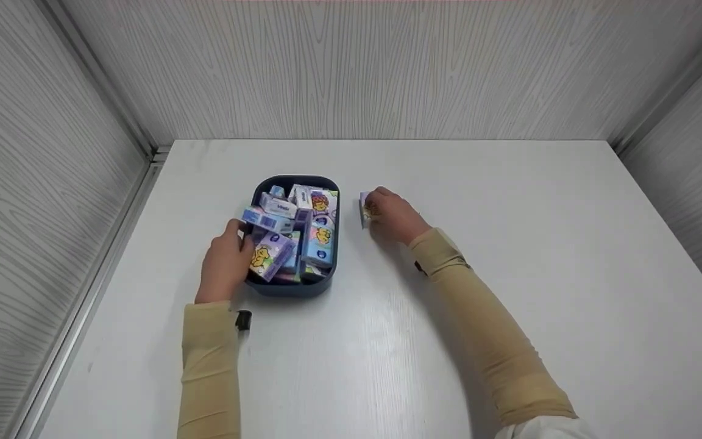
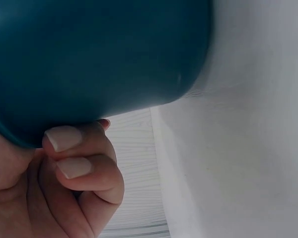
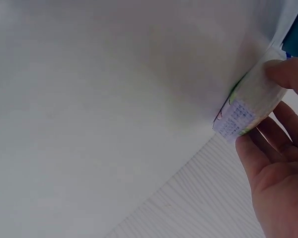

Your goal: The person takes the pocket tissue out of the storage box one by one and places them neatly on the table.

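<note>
A dark blue plastic bin [image 1: 293, 289] with rounded corners stands left of the table's middle, heaped with small purple and blue tissue packs [image 1: 272, 255] printed with cartoon figures. My left hand [image 1: 224, 261] grips the bin's left rim; in the left wrist view its curled fingers [image 2: 92, 168] lie against the teal-looking outer wall [image 2: 99, 59]. Right of the bin, my right hand [image 1: 395, 214] pinches a single tissue pack [image 1: 364, 210] close over the table. The right wrist view shows this pack [image 3: 248, 101] between thumb and fingers, its printed end facing the camera.
The white tabletop [image 1: 540, 256] surrounds the bin. Pale wood-grain panels stand at the back [image 1: 357, 73], the left [image 1: 34, 152] and the right [image 1: 686, 140]. A metal profile [image 1: 95, 274] runs along the left side.
</note>
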Demonstrator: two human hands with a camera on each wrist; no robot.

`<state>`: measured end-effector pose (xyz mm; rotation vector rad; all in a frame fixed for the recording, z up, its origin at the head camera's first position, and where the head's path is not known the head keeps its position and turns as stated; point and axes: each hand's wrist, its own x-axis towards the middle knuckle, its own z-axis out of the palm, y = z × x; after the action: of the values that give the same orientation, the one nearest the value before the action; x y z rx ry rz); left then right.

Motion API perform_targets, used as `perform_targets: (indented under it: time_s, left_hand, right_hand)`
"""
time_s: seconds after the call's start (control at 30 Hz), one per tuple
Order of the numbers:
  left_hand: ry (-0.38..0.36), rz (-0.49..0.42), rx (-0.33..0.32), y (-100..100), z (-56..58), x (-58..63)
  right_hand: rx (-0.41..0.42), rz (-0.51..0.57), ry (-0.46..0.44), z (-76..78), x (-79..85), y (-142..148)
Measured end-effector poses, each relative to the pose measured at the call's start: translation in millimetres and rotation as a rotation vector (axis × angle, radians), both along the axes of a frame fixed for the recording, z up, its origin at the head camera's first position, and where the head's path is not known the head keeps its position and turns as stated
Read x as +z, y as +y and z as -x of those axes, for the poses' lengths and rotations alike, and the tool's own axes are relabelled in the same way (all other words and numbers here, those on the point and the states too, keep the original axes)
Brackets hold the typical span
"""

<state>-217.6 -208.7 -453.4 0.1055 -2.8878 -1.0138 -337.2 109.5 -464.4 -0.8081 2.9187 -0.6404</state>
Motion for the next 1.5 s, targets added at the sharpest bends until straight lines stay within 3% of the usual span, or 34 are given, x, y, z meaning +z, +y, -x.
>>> perform_targets:
  time_s: [0.3, 0.77, 1.07, 1.2, 1.5]
  left_hand:
    - [0.017, -0.005, -0.010, -0.3, 1.1, -0.9]
    - [-0.002, -0.007, -0.003, 0.9, 1.0, -0.6]
    - [0.006, -0.001, -0.001, 1.6, 0.2, -0.5]
    - [-0.024, -0.004, -0.001, 1.7, 0.0, -0.3]
    - [-0.046, -0.017, 0.010, 2.5, 1.5, 0.9]
  right_hand:
    - [-0.039, 0.026, -0.057, 3.1, 2.3, 1.5]
    - [-0.034, -0.002, -0.043, 3.8, 1.9, 0.3]
    - [-0.008, -0.014, -0.026, -1.9, 1.3, 1.4]
    - [-0.008, -0.021, -0.048, -5.2, 2.4, 1.2]
    - [-0.012, -0.005, -0.026, -15.1, 15.5, -2.9]
